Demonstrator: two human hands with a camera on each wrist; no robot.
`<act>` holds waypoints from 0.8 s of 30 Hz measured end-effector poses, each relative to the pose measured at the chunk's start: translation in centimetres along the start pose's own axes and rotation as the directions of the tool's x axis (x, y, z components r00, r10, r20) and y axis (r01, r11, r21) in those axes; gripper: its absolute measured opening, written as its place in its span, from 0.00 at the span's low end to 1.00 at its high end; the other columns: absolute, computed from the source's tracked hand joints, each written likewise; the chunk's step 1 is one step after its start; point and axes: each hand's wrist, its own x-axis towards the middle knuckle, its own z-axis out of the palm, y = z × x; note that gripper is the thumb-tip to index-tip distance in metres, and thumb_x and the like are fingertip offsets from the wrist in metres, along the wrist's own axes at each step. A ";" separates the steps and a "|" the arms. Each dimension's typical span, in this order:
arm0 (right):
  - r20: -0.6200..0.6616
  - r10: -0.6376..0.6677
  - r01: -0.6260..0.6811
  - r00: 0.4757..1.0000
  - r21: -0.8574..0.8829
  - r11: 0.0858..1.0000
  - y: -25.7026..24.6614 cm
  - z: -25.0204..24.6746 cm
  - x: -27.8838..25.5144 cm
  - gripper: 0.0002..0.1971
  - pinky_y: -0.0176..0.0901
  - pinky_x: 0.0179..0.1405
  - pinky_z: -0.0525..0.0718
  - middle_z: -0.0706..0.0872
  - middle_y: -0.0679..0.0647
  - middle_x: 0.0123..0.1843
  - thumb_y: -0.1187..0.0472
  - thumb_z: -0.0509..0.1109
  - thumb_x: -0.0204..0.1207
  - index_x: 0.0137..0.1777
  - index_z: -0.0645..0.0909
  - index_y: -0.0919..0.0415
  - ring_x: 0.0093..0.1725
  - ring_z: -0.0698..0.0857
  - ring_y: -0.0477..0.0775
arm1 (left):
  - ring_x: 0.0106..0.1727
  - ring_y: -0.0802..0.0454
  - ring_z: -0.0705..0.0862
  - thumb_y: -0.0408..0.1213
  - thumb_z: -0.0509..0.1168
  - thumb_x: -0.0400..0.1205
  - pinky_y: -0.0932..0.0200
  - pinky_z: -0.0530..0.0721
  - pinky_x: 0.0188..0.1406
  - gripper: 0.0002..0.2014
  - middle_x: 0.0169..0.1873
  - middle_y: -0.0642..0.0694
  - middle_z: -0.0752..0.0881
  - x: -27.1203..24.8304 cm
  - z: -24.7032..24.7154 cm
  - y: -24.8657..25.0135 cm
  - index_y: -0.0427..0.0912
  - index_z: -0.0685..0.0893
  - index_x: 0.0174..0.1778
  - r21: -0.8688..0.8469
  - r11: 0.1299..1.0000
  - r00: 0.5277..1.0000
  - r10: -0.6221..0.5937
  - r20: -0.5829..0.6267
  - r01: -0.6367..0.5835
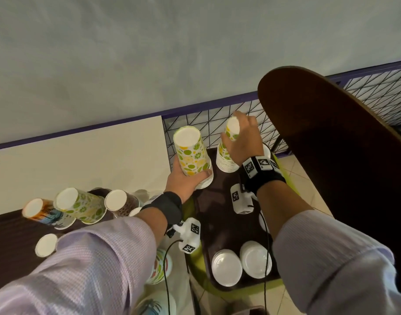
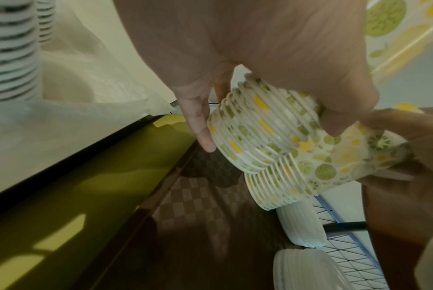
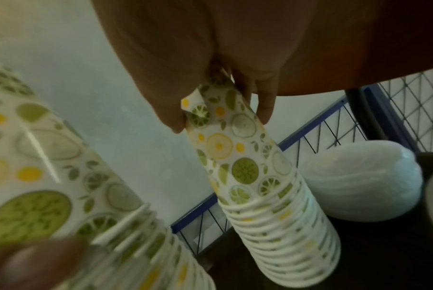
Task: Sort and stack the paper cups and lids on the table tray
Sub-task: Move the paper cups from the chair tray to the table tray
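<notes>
Two upside-down stacks of lemon-lime paper cups stand at the far end of a dark brown tray (image 1: pixel 220 221). My left hand (image 1: pixel 186 180) grips the nearer stack (image 1: pixel 191 153) around its lower rims (image 2: pixel 262 125). My right hand (image 1: pixel 242 137) grips the top cup of the farther stack (image 1: pixel 228 153) near its base (image 3: pixel 225 121). Two piles of white lids (image 1: pixel 240 262) lie at the tray's near end. More white lids (image 3: pixel 361 180) sit beyond the farther stack.
On the dark table (image 1: pixel 11 242) to the left stand several upside-down cups: a lemon-lime stack (image 1: pixel 81 205), a palm-print one (image 1: pixel 45 213) and a brown one (image 1: pixel 122 202). A dark round chair back (image 1: pixel 331 142) rises at right. A wire grid fence (image 1: pixel 217 123) and wall lie behind the tray.
</notes>
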 end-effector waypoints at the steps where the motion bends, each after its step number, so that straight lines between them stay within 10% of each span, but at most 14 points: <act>1: 0.016 0.010 -0.009 1.000 -0.014 1.000 0.1 -0.3 -0.3 0.34 0.44 0.63 0.83 0.74 0.57 0.73 0.57 0.78 0.75 0.80 0.70 0.52 0.65 0.80 0.58 | 0.66 0.53 0.86 0.62 0.85 0.58 0.35 0.89 0.64 0.50 0.64 0.61 0.85 0.1 -0.1 0.0 0.64 0.69 0.76 -0.009 1.000 1.000 -0.006 -0.005 0.006; 4: 0.039 -0.003 0.003 0.999 -0.001 1.000 0.5 -1.0 -2.4 0.34 0.50 0.59 0.88 0.73 0.54 0.70 0.57 0.79 0.71 0.77 0.72 0.49 0.58 0.80 0.53 | 0.65 0.52 0.86 0.62 0.85 0.59 0.34 0.89 0.64 0.48 0.64 0.61 0.85 0.2 -0.5 0.2 0.66 0.70 0.74 -0.022 1.000 1.000 -0.012 -0.013 0.012; 13: -0.008 0.184 -0.163 0.983 0.433 0.887 2.6 0.6 -7.1 0.48 0.28 0.56 0.81 0.79 0.43 0.63 0.57 0.90 0.59 0.74 0.63 0.46 0.58 0.83 0.39 | 0.65 0.49 0.86 0.62 0.83 0.60 0.36 0.93 0.56 0.38 0.62 0.60 0.85 0.4 -1.4 0.2 0.74 0.71 0.63 -0.054 0.998 0.998 -0.028 -0.062 0.024; 24: 0.188 0.310 -0.358 0.932 0.342 0.869 4.7 5.4 -7.6 0.47 0.43 0.60 0.80 0.83 0.45 0.65 0.49 0.88 0.59 0.76 0.65 0.43 0.58 0.82 0.47 | 0.67 0.49 0.86 0.64 0.84 0.62 0.33 0.88 0.65 0.44 0.65 0.58 0.85 0.7 -2.1 -0.4 0.69 0.69 0.71 -0.064 0.998 0.995 -0.015 -0.102 0.008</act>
